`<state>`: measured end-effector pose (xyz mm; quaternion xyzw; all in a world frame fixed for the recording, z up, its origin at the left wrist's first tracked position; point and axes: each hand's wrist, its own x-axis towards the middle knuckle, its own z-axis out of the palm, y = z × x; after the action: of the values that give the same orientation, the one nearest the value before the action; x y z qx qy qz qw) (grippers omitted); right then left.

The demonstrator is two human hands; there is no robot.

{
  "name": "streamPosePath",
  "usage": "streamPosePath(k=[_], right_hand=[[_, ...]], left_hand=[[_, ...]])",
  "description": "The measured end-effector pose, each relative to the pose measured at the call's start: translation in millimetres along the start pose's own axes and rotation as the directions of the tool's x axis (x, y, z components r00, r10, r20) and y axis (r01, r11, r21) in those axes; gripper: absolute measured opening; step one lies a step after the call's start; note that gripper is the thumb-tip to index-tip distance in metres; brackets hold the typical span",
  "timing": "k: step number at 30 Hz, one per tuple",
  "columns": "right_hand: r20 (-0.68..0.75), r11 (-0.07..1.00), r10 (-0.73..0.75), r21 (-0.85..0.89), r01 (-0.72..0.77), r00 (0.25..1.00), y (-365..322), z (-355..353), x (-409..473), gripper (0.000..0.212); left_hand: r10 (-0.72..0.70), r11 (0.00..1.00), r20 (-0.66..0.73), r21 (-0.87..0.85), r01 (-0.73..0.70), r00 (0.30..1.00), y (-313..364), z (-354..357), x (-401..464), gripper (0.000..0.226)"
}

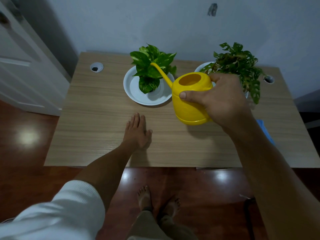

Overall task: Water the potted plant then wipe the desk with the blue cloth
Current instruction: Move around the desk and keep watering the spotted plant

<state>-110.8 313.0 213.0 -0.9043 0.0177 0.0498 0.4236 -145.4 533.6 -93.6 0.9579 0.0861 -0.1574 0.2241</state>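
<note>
White sleeve (52, 213) nearest. Left hand (138, 132) lies flat and empty on the desk (97, 122), in front of the white saucer (149, 99), probably bracing. In the saucer, the potted plant (152, 66): glossy, variegated green leaves. Right hand (220, 99) grips the yellow watering can (188, 103), right of the saucer, spout among the leaves to pour. Blue cloth (265, 132) sits further right, mostly hidden.

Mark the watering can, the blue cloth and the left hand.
watering can (190, 108): head view, yellow body.
blue cloth (262, 124): head view, visible strip beside right forearm.
left hand (138, 131): head view, back of hand.
</note>
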Motion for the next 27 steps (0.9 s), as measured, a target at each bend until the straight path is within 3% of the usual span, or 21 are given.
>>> streamPosePath(k=[13, 20, 23, 27], right_hand=[[-0.109, 0.995, -0.016, 0.093, 0.026, 0.994, 2.3, 4.1, 18.2, 0.059], [-0.116, 0.986, -0.054, 0.151, 0.071, 0.992, 4.7, 9.2, 25.0, 0.051], [-0.095, 0.984, -0.069, 0.160, 0.083, 0.993, 7.9, 11.9, 24.8, 0.039], [-0.064, 0.980, -0.045, 0.189, 0.057, 0.997, 15.8, 14.4, 20.6, 0.048]], left_hand=[[0.010, 1.000, -0.001, -0.002, -0.010, 1.000, -0.8, 0.5, 0.0, 0.082], [0.002, 1.000, 0.009, 0.004, -0.002, 1.000, -0.6, 0.9, 0.6, 0.082], [0.001, 1.000, 0.011, 0.005, -0.001, 1.000, -0.9, 0.7, 1.0, 0.082], [0.002, 1.000, 0.000, 0.001, -0.002, 1.000, 0.0, 1.6, 0.5, 0.082]])
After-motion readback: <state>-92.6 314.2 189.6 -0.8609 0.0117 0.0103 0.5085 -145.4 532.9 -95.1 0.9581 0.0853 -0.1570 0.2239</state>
